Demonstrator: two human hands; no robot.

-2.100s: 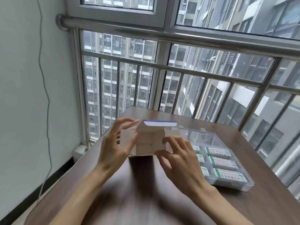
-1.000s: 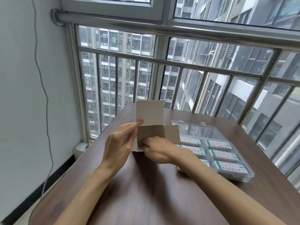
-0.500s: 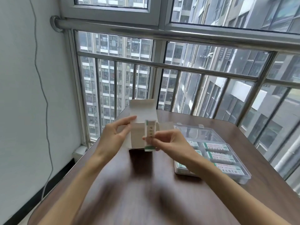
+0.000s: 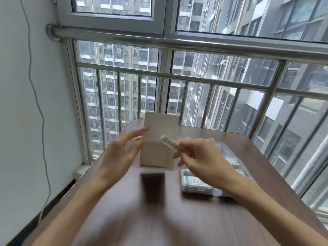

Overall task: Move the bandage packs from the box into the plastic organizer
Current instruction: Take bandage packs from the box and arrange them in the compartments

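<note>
- The right hand (image 4: 200, 155) pinches one bandage pack (image 4: 171, 143) between thumb and fingers; the pack is in the air, tilted, just in front of the upper right part of the box (image 4: 156, 153).
- The pack is a thin white strip; its print is too blurred to read.
- The box is pale cardboard and stands upright on the dark wooden counter (image 4: 159, 219), with its lid flap (image 4: 160, 128) raised behind it. What is inside the box is not visible.
- The left hand (image 4: 120, 153) is beside the left side of the box, its fingers spread and nearly straight, holding nothing. Whether the fingertips touch the box, I cannot tell, because the picture is blurred there.
- The plastic organizer (image 4: 213, 174) lies on the counter to the right of the box, partly hidden by the right hand and forearm. It is clear, and several packs with green and white labels (image 4: 192, 181) lie in its compartments.
- Behind the counter there is a metal railing (image 4: 195, 77) before a window, and a white wall (image 4: 26, 103) with a thin cable (image 4: 38, 100) is on the left.
</note>
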